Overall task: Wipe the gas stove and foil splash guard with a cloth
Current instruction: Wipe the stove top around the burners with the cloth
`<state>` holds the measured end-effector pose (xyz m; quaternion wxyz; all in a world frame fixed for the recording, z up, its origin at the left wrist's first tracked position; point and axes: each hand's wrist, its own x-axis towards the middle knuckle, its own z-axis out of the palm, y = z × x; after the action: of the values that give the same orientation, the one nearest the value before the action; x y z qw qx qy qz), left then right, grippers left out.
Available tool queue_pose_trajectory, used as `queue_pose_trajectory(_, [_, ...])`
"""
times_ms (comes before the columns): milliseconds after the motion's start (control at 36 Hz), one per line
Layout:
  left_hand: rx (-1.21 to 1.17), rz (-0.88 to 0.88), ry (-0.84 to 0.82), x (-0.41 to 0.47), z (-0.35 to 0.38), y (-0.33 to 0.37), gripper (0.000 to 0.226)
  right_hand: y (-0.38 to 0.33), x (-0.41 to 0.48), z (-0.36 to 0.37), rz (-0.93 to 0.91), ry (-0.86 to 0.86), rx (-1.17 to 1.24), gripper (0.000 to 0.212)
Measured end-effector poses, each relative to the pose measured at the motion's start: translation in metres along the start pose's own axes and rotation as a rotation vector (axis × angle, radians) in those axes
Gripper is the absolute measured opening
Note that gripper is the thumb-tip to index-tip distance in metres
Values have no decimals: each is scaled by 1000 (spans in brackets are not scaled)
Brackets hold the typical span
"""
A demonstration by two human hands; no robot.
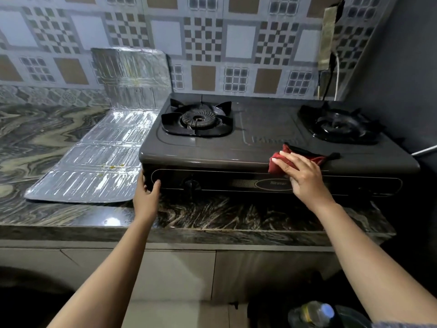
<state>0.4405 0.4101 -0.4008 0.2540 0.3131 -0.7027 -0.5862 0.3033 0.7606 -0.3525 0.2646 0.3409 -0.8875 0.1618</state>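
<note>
A dark two-burner gas stove (257, 129) stands on the marble counter. My right hand (301, 176) presses a red cloth (280, 159) against the stove's front top edge, near the middle. My left hand (147, 192) grips the stove's front left corner. The foil splash guard (99, 159) lies unfolded left of the stove, one panel leaning upright against the wall, the others flat on the counter. Small yellow food specks dot the foil.
The marble counter (47, 129) stretches to the left. A tiled wall rises behind, and a dark wall closes the right side, with cables (331, 74) hanging at the corner. A plastic bottle (316, 313) sits on the floor below right.
</note>
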Motion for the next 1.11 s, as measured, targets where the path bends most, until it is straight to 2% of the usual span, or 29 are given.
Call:
queue_pose_trajectory(361, [94,32,21,-3,-8,12,52,3,-3,-15,136,18,155,61])
queue_pose_trajectory(528, [90,35,16,-3,-22,15,43,-14,14,-28,382,145,419,49])
queue_pose_trajectory(667, [69,72,-46,0,-40,26,34,-31,35,-24,387,224,484,48])
queue_pose_trajectory(806, [207,191,1,12,-72,41,35,-71,69,-11,359,230,548,48])
queue_pose_trajectory(1111, [479,245,11,92,-168,26,47,-188,161,40,301,179,727,47])
